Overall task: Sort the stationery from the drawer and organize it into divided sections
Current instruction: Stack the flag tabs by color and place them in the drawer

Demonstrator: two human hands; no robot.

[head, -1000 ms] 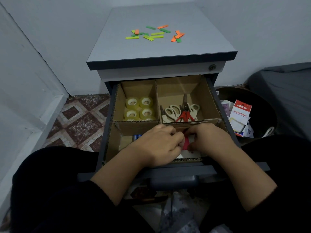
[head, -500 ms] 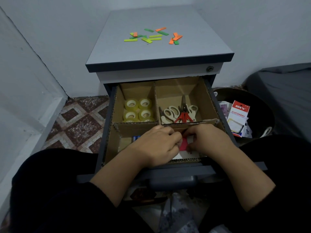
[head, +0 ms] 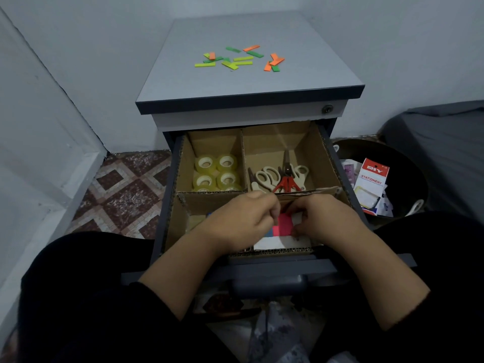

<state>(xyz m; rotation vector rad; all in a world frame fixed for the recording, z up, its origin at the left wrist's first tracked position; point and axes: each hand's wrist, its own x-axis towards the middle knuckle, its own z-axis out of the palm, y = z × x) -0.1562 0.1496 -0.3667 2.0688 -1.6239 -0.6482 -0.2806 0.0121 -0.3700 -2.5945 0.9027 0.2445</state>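
Barely anything moved since the earlier frame: both hands stay low in the near right section of the drawer (head: 167, 205). Left hand (head: 241, 221) and right hand (head: 322, 218) each pinch the pink sticky-note pad (head: 284, 225), fingers curled, pad above white paper (head: 282, 242). Cardboard dividers (head: 242, 158) crowd close on all sides. Tape rolls (head: 217, 172) sit far left, scissors (head: 280, 176) far right. Coloured strips (head: 238, 58) lie on the desk (head: 248, 82) top, open room around them.
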